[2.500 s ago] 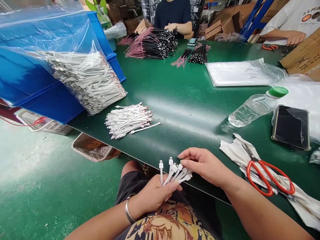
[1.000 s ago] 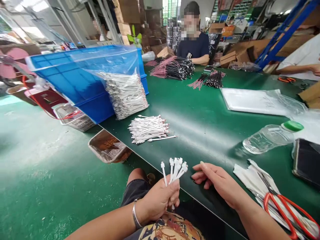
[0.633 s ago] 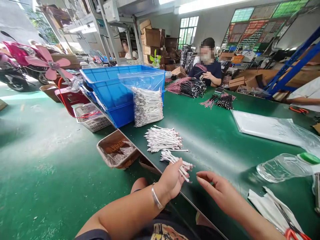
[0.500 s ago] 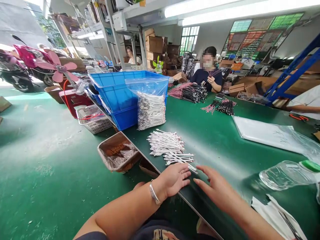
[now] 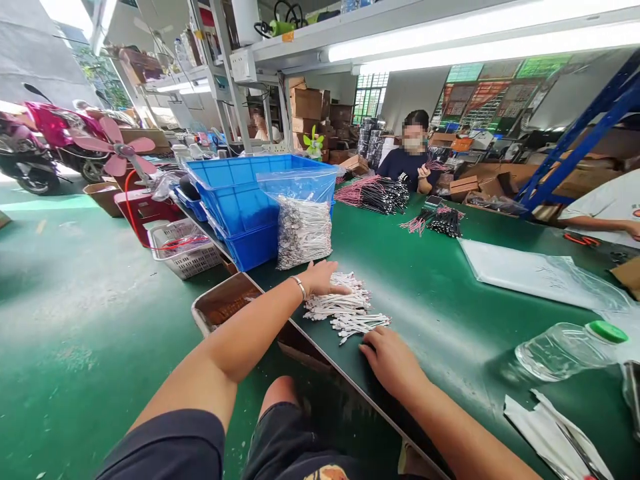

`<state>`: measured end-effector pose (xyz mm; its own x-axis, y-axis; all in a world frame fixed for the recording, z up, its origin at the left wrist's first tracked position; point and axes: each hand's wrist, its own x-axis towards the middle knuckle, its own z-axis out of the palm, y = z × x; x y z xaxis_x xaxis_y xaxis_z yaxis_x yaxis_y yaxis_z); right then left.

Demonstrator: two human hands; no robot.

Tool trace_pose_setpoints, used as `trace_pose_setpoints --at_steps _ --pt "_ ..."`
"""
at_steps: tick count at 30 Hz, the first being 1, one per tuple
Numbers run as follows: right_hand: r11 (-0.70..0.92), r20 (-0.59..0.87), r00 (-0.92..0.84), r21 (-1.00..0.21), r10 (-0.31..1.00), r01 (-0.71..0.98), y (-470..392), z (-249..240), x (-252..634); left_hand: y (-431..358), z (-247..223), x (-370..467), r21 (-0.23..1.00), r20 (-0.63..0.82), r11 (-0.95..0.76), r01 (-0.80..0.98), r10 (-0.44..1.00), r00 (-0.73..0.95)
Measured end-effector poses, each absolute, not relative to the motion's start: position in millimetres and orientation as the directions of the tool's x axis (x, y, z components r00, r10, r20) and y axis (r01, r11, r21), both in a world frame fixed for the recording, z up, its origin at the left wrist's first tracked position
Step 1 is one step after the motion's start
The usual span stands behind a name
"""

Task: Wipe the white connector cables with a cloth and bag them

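Observation:
Over the far left part of the larger pile of white cable pieces (image 5: 340, 303) is my left hand (image 5: 323, 279), its fingers spread and nothing visibly gripped. A smaller bunch of white pieces (image 5: 359, 325) lies just nearer to me on the green table (image 5: 425, 293). Beside the near edge of that bunch rests my right hand (image 5: 387, 357), fingers curled down; whatever its fingertips hold, if anything, is hidden. Behind the pile a clear bag (image 5: 304, 230) full of white pieces stands against the blue bins (image 5: 240, 213).
A clear bottle (image 5: 565, 350) lies at the right, near scissors on white cloth (image 5: 545, 427). Flat plastic bags (image 5: 520, 267) lie farther back. Black and pink cable bundles (image 5: 375, 193) sit before a seated person (image 5: 407, 157). A bin (image 5: 220, 300) stands left of the table edge.
My left hand has moved forward and left, from the near table edge onto the larger pile. My right hand has shifted left and its fingers have curled. The view has tilted slightly.

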<state>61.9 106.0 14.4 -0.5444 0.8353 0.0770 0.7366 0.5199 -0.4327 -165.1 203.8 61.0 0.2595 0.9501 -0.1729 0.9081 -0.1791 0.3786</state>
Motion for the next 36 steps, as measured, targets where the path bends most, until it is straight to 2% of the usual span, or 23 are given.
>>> trace_pose_setpoints --at_steps 4,7,12,19,22,25,28,30,31,33,36 --pt "0.566 0.135 -0.573 -0.443 0.808 0.695 130 11 49 216 49 -160 0.297 -0.322 -0.188 0.936 0.903 0.284" --pt "0.605 0.162 -0.607 -0.451 0.778 0.656 142 7 41 207 47 -152 0.246 -0.341 -0.229 0.942 0.889 0.305" --pt "0.643 0.205 -0.63 -0.458 0.749 0.614 154 -4 29 199 52 -145 0.175 -0.309 -0.23 0.957 0.91 0.275" --pt "0.645 0.29 -0.589 -0.493 0.754 0.583 151 -21 30 196 46 -145 0.134 -0.166 -0.237 0.962 0.952 0.258" --pt "0.641 0.332 -0.557 -0.514 0.761 0.569 144 -23 36 195 60 -151 0.143 -0.035 -0.276 0.95 0.958 0.283" --pt "0.638 0.359 -0.533 -0.533 0.766 0.556 141 -22 38 200 106 -174 0.13 0.211 -0.264 0.956 0.949 0.234" --pt "0.634 0.371 -0.521 -0.549 0.769 0.545 141 -21 37 215 172 -217 0.118 0.46 -0.142 0.983 0.885 0.072" --pt "0.629 0.375 -0.512 -0.56 0.773 0.54 142 -20 37 226 213 -252 0.103 0.646 0.032 0.994 0.758 -0.091" --pt "0.626 0.376 -0.508 -0.565 0.775 0.537 143 -19 37 232 229 -269 0.079 0.67 0.113 0.99 0.729 -0.137" --pt "0.622 0.376 -0.504 -0.574 0.778 0.532 144 -18 37 239 253 -298 0.026 0.493 0.148 0.989 0.859 -0.141" --pt "0.617 0.371 -0.503 -0.585 0.781 0.526 144 -16 37 242 267 -322 0.001 0.329 0.119 0.993 0.938 -0.113"
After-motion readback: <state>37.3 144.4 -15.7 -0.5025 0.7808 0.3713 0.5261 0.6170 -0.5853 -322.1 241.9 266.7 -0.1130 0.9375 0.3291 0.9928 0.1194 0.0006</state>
